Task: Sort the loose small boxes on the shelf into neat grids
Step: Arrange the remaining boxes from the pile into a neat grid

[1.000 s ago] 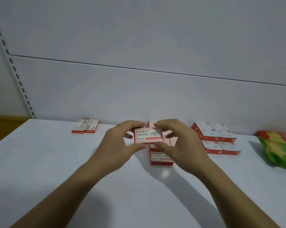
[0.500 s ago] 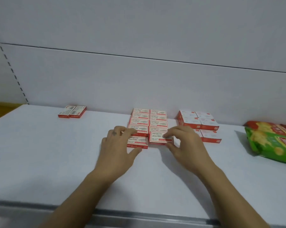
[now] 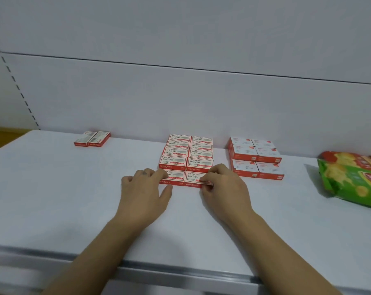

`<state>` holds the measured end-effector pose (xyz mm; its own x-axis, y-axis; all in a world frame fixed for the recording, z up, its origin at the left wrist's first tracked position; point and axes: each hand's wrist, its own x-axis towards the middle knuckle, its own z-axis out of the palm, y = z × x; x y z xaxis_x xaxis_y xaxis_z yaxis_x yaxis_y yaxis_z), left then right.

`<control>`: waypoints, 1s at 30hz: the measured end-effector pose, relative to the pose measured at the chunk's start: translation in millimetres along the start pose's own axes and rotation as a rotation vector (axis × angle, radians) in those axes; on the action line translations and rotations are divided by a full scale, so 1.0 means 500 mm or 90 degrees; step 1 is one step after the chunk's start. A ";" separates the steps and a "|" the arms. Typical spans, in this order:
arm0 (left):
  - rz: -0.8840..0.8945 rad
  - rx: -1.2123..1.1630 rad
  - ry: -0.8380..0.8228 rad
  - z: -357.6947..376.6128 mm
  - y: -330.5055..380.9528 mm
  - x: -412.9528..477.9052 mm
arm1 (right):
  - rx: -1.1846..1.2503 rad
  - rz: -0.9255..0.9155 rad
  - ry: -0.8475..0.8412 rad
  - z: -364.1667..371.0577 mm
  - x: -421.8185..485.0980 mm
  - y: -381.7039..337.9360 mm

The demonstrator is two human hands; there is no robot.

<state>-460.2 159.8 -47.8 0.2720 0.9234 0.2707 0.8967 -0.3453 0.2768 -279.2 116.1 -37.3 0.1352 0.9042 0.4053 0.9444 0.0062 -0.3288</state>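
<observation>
a: where are the small boxes right now?

b: most of them sit in a grid of red-and-white boxes (image 3: 186, 155) in the middle of the white shelf (image 3: 63, 199). it is two columns wide and five rows deep, and the far row is close to the back panel (image 3: 180, 107). they lie flat, labels up, side by side.

a: and the hands?

b: both are at the nearest row. the left hand (image 3: 144, 192) grasps the front-left box (image 3: 177, 177), with its fingers curled over the box's left end and the thumb by the near edge. the right hand (image 3: 225, 188) pinches the front-right box (image 3: 193, 177) at its right end, fingers bent on top and thumb at the front side. the two boxes touch each other, rest on the shelf and lie just in front of the row behind.

a: anything else on the shelf?

b: a pair of red boxes (image 3: 92, 139) lies side by side at the back left, well apart from the grid. to the right of the grid, near it but not touching, stands a block of white-topped boxes (image 3: 256, 156), and its rear part is taller than its front row. at the far right lies a green and red snack bag (image 3: 350, 184), partly cut off by the frame edge.
</observation>
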 end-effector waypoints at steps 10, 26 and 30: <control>0.026 0.050 -0.020 -0.015 0.008 -0.001 | -0.079 -0.027 -0.045 -0.024 0.003 -0.012; 0.058 0.076 0.052 -0.143 -0.121 0.024 | -0.070 -0.144 -0.129 -0.040 0.099 -0.164; -0.001 0.085 0.072 -0.187 -0.198 0.023 | -0.063 -0.181 -0.149 -0.009 0.144 -0.237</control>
<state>-578.3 189.1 14.1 0.2366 0.8965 0.3745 0.9376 -0.3118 0.1541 -379.8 178.6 34.7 -0.1972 0.9456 0.2586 0.9604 0.2393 -0.1426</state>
